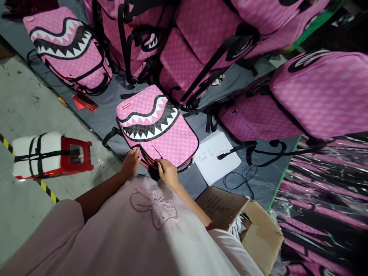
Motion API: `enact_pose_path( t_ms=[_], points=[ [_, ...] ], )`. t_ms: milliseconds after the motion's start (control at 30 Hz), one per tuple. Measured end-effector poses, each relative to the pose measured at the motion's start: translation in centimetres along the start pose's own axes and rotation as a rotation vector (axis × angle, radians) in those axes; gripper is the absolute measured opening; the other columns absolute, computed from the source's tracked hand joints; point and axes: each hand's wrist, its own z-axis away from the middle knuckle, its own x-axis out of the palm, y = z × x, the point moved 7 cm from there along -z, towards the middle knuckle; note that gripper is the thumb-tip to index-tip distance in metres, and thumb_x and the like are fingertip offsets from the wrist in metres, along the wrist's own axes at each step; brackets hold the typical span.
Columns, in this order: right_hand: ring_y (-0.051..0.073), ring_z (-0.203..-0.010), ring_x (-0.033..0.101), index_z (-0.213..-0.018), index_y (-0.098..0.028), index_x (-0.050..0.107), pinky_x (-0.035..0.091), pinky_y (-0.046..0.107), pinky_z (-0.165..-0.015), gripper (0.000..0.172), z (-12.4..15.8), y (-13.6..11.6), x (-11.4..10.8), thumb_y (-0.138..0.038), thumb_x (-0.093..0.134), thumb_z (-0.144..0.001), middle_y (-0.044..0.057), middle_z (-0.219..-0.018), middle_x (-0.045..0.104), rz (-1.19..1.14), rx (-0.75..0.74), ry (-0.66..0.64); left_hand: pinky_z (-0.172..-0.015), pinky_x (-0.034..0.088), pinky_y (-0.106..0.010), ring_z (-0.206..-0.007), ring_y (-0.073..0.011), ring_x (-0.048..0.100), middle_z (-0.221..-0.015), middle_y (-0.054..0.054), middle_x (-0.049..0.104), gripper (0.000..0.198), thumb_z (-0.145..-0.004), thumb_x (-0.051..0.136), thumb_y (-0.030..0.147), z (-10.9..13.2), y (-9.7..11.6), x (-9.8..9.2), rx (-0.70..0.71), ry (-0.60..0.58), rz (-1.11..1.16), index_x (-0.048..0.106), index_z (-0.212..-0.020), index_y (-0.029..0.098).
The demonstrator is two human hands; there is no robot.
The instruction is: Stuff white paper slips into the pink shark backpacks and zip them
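Observation:
A pink checkered backpack (184,134) with a black-and-white shark-mouth print lies flat on the grey-covered table in front of me. Its near edge is parted, and some red shows inside. My left hand (131,163) is closed on the left side of this opening, fingertips pinching the edge. On the other side, my right hand (167,171) pinches the same edge with curled fingers. A thin dark line runs on the pink fabric just above my right fingers; I cannot make out what it is. Part of the near edge is hidden by my hands.
Several pink backpacks (186,50) are heaped at the back, and another (66,46) lies at the left. White sheets (218,157) sit right of the bag. A cardboard box (258,237) stands near my right arm. A red-and-white stool (76,155) is on the floor.

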Motion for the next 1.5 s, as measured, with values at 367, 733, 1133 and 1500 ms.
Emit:
enact_pose_path(
  t_ms=[367, 733, 1133, 1500],
  points=[
    [0.024, -0.095, 0.069, -0.114, -0.015, 0.073, 0.051, 0.033, -0.088, 0.028, -0.7, -1.7, 1.7, -0.022, 0.048, -0.103, 0.012, -0.1, 0.075, 0.099, -0.132, -0.149, -0.108, 0.049, -0.05, -0.124, -0.0311, 0.059, -0.132, -0.021, 0.061, 0.05, -0.1, 0.045, 0.032, 0.8, -1.6, 0.0, -0.094, 0.197, 0.083, 0.052, -0.145, 0.013],
    [0.017, -0.075, 0.069, -0.159, -0.024, 0.037, 0.047, 0.026, -0.059, 0.063, -1.1, -5.5, 9.8, -0.029, 0.053, -0.097, 0.006, -0.105, 0.075, -1.195, 0.414, -0.376, -0.121, 0.032, -0.052, -0.151, -0.0344, 0.035, -0.165, -0.02, 0.035, 0.058, -0.1, 0.044, 0.037, -8.6, 1.5, -11.2, 0.018, 0.291, -0.221, 0.047, -0.154, 0.015],
    [0.01, -0.061, 0.062, -0.11, -0.026, 0.054, 0.041, 0.019, -0.053, 0.03, -9.1, -6.8, 15.0, -0.043, 0.068, -0.089, -0.003, -0.086, 0.068, -1.823, 0.844, 0.299, -0.126, 0.0, -0.065, -0.161, -0.0391, -0.003, -0.172, -0.023, 0.009, 0.07, -0.099, 0.052, 0.043, -21.1, 1.0, -10.5, 0.332, -0.107, -0.533, 0.038, -0.16, 0.012],
    [0.011, -0.056, 0.038, -0.077, -0.023, 0.053, 0.033, 0.024, -0.059, 0.028, -11.1, -6.7, 15.0, -0.039, 0.075, -0.069, -0.01, -0.058, 0.042, -1.455, 0.993, 0.965, -0.123, 0.004, -0.07, -0.159, -0.0464, 0.0, -0.169, -0.027, 0.018, 0.069, -0.101, 0.044, 0.042, -21.9, 0.2, -10.9, 0.463, -0.091, -0.51, 0.038, -0.159, 0.006]
  ],
)
